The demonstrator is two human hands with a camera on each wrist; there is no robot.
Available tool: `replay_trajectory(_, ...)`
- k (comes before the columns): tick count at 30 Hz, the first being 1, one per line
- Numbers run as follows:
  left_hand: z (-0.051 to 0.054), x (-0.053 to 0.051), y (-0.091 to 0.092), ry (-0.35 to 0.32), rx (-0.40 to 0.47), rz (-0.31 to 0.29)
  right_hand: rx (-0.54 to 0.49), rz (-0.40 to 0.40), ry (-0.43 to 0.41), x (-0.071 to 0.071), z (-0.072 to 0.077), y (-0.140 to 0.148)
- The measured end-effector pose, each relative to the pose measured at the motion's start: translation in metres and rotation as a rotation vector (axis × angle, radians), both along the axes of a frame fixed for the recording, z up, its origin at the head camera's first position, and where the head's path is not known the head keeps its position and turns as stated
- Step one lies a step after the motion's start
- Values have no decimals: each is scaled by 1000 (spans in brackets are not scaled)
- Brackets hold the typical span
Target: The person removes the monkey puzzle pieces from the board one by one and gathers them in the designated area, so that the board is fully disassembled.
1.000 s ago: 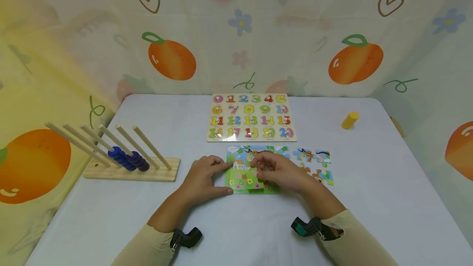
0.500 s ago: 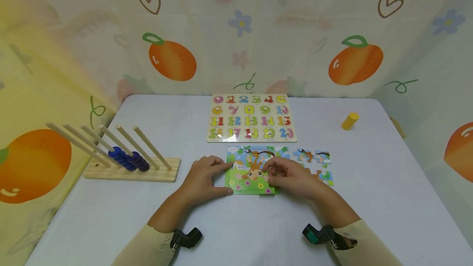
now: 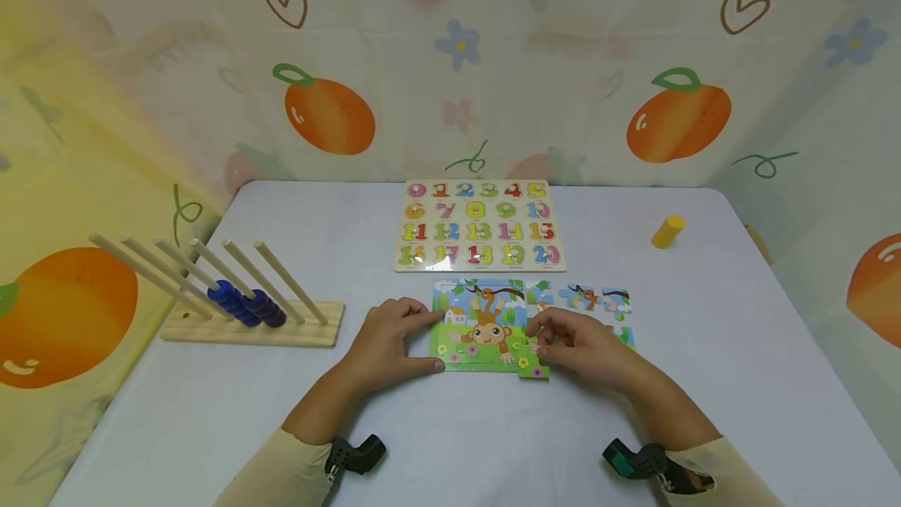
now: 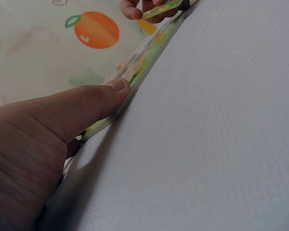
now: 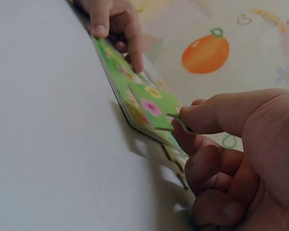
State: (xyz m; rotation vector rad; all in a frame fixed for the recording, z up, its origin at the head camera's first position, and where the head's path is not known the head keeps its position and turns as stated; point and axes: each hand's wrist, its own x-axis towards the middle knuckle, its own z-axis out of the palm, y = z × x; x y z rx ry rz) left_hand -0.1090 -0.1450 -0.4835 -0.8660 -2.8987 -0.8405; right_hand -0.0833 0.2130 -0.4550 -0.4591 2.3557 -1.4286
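Note:
My left hand (image 3: 385, 341) rests at the left side of a monkey jigsaw puzzle (image 3: 475, 339), its index finger and thumb extended onto the border. In the left wrist view the thumb (image 4: 103, 98) lies on the edge of the puzzle's board. With thumb and fingers my right hand (image 3: 590, 348) pinches a green puzzle piece (image 3: 533, 368) printed with flowers. The right wrist view shows this piece (image 5: 156, 107) raised over the board's lower right corner, apart from the table. The monkey picture in the frame shows its face, tail and a house.
Loose puzzle pieces (image 3: 582, 296) lie right of the board, some hidden by my right hand. Behind stands a number board (image 3: 480, 225). A wooden peg abacus (image 3: 252, 327) with dark blue beads is at the left. A yellow cylinder (image 3: 667, 231) sits at the back right.
My right hand has moved right with the puzzle piece, from over the middle of the picture to its right edge, uncovering the monkey's face. My left hand has stayed in place.

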Motion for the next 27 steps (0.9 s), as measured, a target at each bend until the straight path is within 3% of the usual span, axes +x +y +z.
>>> replay_trajectory(10, 0, 0, 0, 3, 8, -5, 1, -19, -10, 13, 3, 20)
replay_trajectory(15, 1, 0, 0, 10, 6, -5, 51, -32, -5, 18, 2, 26)
replay_trajectory(27, -1, 0, 0, 11, 10, -8, 162, -35, 139, 24, -6, 21)
